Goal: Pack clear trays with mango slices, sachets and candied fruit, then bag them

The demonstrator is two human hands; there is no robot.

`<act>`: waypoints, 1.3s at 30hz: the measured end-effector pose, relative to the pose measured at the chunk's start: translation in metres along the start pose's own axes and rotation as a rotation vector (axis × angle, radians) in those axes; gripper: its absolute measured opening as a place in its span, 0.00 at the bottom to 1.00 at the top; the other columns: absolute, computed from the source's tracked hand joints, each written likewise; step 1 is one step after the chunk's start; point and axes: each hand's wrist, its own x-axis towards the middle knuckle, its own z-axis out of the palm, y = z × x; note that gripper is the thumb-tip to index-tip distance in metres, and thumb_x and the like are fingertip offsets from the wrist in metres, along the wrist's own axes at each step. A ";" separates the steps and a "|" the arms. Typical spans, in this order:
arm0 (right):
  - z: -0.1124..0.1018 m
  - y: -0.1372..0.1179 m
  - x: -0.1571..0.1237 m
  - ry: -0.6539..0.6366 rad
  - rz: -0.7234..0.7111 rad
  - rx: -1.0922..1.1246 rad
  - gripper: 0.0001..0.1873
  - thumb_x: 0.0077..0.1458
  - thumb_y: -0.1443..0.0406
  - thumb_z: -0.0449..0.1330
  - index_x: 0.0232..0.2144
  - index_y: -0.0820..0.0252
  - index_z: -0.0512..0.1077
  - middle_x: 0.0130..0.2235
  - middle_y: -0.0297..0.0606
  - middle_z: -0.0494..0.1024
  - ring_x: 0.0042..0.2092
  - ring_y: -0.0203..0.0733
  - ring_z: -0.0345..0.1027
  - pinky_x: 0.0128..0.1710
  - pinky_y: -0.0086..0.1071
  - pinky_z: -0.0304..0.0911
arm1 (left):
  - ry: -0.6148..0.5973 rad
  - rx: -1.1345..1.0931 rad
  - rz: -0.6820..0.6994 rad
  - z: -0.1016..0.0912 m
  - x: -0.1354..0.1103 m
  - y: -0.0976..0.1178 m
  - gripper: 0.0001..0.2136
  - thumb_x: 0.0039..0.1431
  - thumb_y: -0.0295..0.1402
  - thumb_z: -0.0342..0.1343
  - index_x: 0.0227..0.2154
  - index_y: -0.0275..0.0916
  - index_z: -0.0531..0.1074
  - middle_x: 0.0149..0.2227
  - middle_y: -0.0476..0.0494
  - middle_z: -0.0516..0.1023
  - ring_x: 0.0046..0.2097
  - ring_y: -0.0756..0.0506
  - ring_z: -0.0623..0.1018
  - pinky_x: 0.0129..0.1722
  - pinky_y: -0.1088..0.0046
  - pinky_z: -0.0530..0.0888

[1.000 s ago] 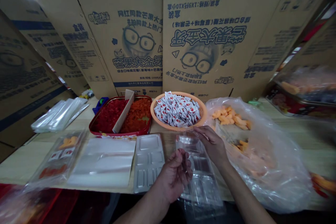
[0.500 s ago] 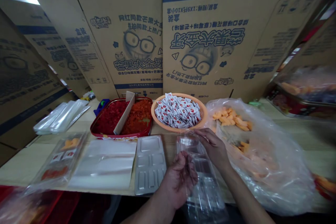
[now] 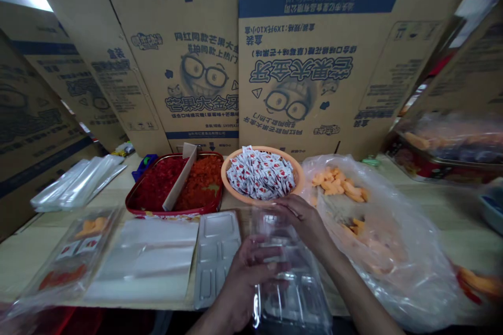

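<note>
A clear plastic tray with moulded compartments (image 3: 294, 293) is tilted at the table's front edge, partly beyond it. My right hand (image 3: 302, 220) grips its far end, fingers bent over the rim. At the tray's left side, my left hand (image 3: 251, 277) holds it with fingers spread across the plastic; some fingers look seen through it. Left of my left hand lies a grey compartment tray (image 3: 216, 251). Beyond my right hand stands an orange basket (image 3: 225, 178) full of small white printed sachets (image 3: 261, 172).
A red tin (image 3: 131, 208) holds red and orange shreds, split by a cardboard divider (image 3: 178, 183). Plastic sheets (image 3: 143, 259) and a filled pack (image 3: 74, 251) lie left. Orange pieces (image 3: 338, 183) sit on a large clear bag (image 3: 401, 251) at right. Cardboard boxes (image 3: 306, 73) form the back.
My left hand has gone from curled fingers to spread fingers on the clear tray. The right hand keeps its grip at the far end. The view has shifted slightly.
</note>
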 end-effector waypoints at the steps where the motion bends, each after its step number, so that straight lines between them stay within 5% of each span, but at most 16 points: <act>1: 0.001 0.000 0.010 -0.035 0.026 -0.045 0.12 0.57 0.61 0.51 0.34 0.58 0.73 0.34 0.39 0.75 0.38 0.39 0.67 0.38 0.31 0.62 | 0.015 0.003 -0.007 -0.006 -0.002 0.004 0.20 0.43 0.27 0.62 0.41 0.41 0.64 0.45 0.38 0.72 0.43 0.36 0.75 0.38 0.59 0.71; 5: 0.013 0.017 0.064 -0.340 0.188 -0.459 0.12 0.56 0.67 0.49 0.34 0.61 0.72 0.37 0.40 0.75 0.40 0.39 0.67 0.39 0.29 0.59 | 0.108 -0.006 0.035 -0.034 -0.008 0.025 0.28 0.47 0.25 0.58 0.51 0.46 0.55 0.48 0.37 0.71 0.43 0.37 0.76 0.41 0.57 0.70; 11: 0.054 0.046 0.112 -0.640 0.269 -0.604 0.12 0.32 0.73 0.65 0.27 0.63 0.75 0.35 0.44 0.77 0.38 0.46 0.68 0.35 0.30 0.59 | 0.158 -0.019 0.041 -0.063 -0.015 0.048 0.35 0.47 0.24 0.56 0.57 0.47 0.48 0.52 0.34 0.67 0.46 0.35 0.74 0.42 0.56 0.69; 15: 0.063 0.054 0.110 -0.700 0.308 -0.571 0.07 0.31 0.74 0.63 0.20 0.62 0.73 0.27 0.39 0.77 0.30 0.40 0.67 0.28 0.28 0.58 | 0.178 -0.056 0.030 -0.078 -0.019 0.049 0.36 0.47 0.23 0.56 0.57 0.46 0.47 0.52 0.35 0.68 0.46 0.36 0.74 0.43 0.55 0.69; 19: 0.051 0.055 0.115 -0.624 0.298 -0.460 0.05 0.37 0.75 0.58 0.19 0.62 0.71 0.22 0.34 0.74 0.27 0.35 0.65 0.28 0.25 0.57 | 0.176 -0.083 0.016 -0.088 -0.021 0.048 0.35 0.46 0.24 0.56 0.57 0.47 0.48 0.51 0.36 0.68 0.46 0.36 0.74 0.45 0.53 0.68; 25: 0.055 0.002 0.117 -0.415 0.185 -0.227 0.09 0.52 0.66 0.50 0.30 0.62 0.70 0.30 0.36 0.74 0.32 0.35 0.66 0.32 0.27 0.60 | 0.128 -0.070 0.028 -0.086 -0.022 0.052 0.34 0.47 0.23 0.56 0.57 0.46 0.49 0.52 0.33 0.67 0.46 0.36 0.74 0.43 0.55 0.68; 29: 0.083 -0.051 0.104 -0.653 -0.115 0.044 0.05 0.49 0.69 0.55 0.26 0.60 0.70 0.27 0.32 0.73 0.30 0.34 0.65 0.31 0.26 0.59 | 0.078 -0.056 -0.002 -0.085 -0.022 0.054 0.35 0.47 0.22 0.55 0.57 0.46 0.48 0.51 0.34 0.68 0.45 0.36 0.75 0.42 0.56 0.69; 33: 0.109 -0.067 0.095 -0.837 -0.333 -0.027 0.06 0.48 0.73 0.56 0.24 0.62 0.71 0.28 0.34 0.73 0.33 0.34 0.64 0.34 0.26 0.58 | 0.040 -0.059 -0.011 -0.087 -0.024 0.057 0.33 0.47 0.22 0.55 0.56 0.45 0.50 0.50 0.35 0.69 0.45 0.36 0.74 0.41 0.57 0.70; 36: 0.111 -0.066 0.093 -0.844 -0.315 0.002 0.06 0.48 0.73 0.56 0.25 0.61 0.71 0.28 0.34 0.72 0.32 0.34 0.64 0.33 0.25 0.58 | 0.028 -0.076 -0.014 -0.090 -0.025 0.058 0.32 0.47 0.21 0.54 0.56 0.43 0.51 0.49 0.35 0.70 0.45 0.35 0.75 0.40 0.57 0.70; 39: 0.101 -0.072 0.090 -0.720 -0.192 0.064 0.04 0.50 0.70 0.56 0.26 0.61 0.70 0.28 0.32 0.72 0.31 0.33 0.65 0.31 0.25 0.57 | 0.037 -0.087 0.018 -0.095 -0.025 0.058 0.32 0.48 0.21 0.54 0.56 0.44 0.51 0.50 0.34 0.68 0.45 0.35 0.74 0.41 0.57 0.69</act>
